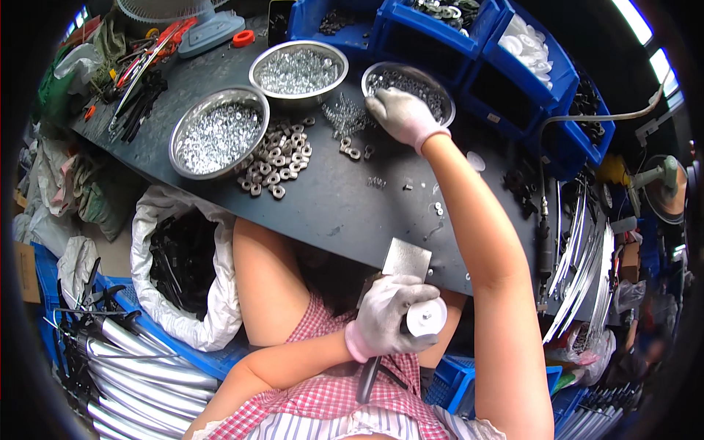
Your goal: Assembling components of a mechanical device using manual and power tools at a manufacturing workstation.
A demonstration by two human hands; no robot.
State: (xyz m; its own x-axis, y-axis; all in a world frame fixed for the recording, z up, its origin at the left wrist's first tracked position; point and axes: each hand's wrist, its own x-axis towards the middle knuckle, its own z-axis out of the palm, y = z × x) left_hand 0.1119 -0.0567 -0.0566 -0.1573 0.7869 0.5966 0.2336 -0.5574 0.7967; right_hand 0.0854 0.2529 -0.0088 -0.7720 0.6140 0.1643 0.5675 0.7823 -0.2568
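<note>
My left hand (381, 319), in a white glove with a pink cuff, is closed low in front of my lap. It grips a bracket with a silver flat plate (407, 259). A white plastic disc (426, 317) with a small metal stud in its middle sits at the fingers' ends. A dark curved bar (369, 381) shows below this hand. My right hand (403, 117), gloved alike, reaches over the left side of a steel bowl (449, 121) of small dark metal parts. Its fingers are curled together at the contents; whether anything is between them is hidden.
Two more steel bowls (251, 67) (174, 150) hold shiny small parts. Loose metal links (279, 161) and thin springs or pins (343, 116) lie on the dark table (323, 205). Blue bins (433, 29) line the back. A white sack (143, 286) stands left of my legs.
</note>
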